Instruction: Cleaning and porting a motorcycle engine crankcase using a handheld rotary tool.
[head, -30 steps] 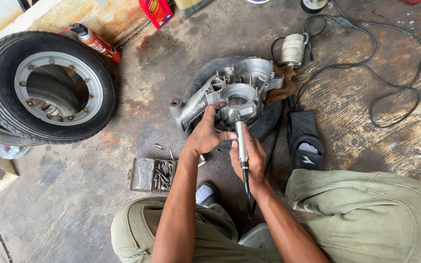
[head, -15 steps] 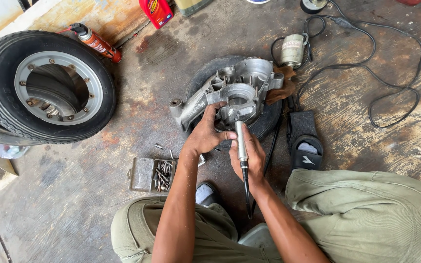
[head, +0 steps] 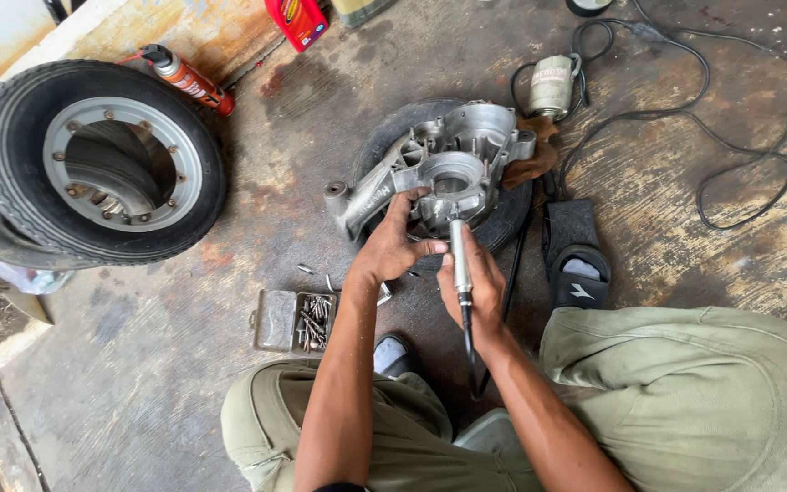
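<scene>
A bare aluminium engine casing lies on a black tyre on the concrete floor. My left hand rests on the casing's near edge and steadies it, fingers spread over the metal. My right hand is closed around a slim silver rotary tool handpiece, whose tip points into the round opening of the casing. A black flexible shaft runs back from the handpiece past my wrist towards my lap.
A wheel with tyre and metal rim lies at the left, a spray can beside it. A small open tin of bits sits near my left knee. A black sandal, a small motor and black cable lie right.
</scene>
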